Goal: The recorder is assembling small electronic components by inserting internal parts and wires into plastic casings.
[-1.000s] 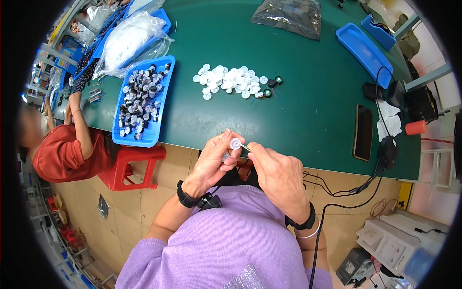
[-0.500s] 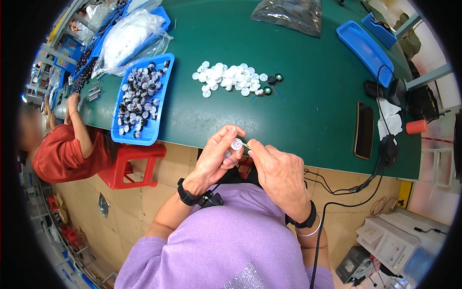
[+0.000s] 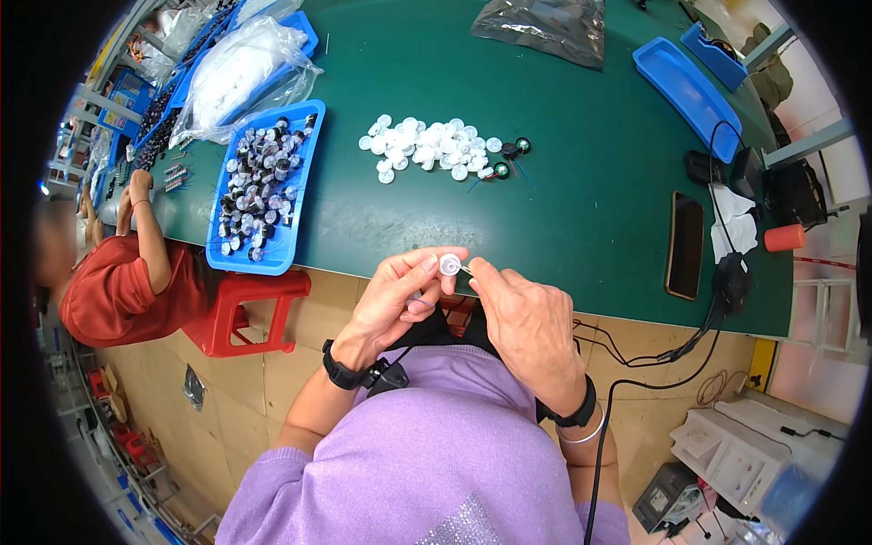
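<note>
Just off the table's front edge, my left hand (image 3: pixel 397 295) pinches a small round white plastic cap (image 3: pixel 450 264) between thumb and fingers. A second pale piece, partly hidden, with a bluish wire shows among its lower fingers. My right hand (image 3: pixel 529 313) is closed on a thin, light-coloured piece (image 3: pixel 465 269) whose tip meets the cap's right side; its kind is too small to tell. Beyond the hands lies a loose pile of similar white caps (image 3: pixel 427 143) on the green table (image 3: pixel 563 227). At its right end are two black round parts (image 3: pixel 501 170) with thin wires.
A blue tray (image 3: pixel 283 259) of black-and-clear parts stands left, with a bag of white pieces (image 3: pixel 238 77) behind. A phone (image 3: pixel 685 245), cables (image 3: pixel 731 283), a red cylinder (image 3: pixel 785 238) and a blue tray (image 3: pixel 686 89) are right. A person in red (image 3: pixel 123 286) works at far left.
The cap in my left hand has turned, its hollow round face now showing more plainly. My left wrist has shifted slightly left. My right hand stays beside the cap.
</note>
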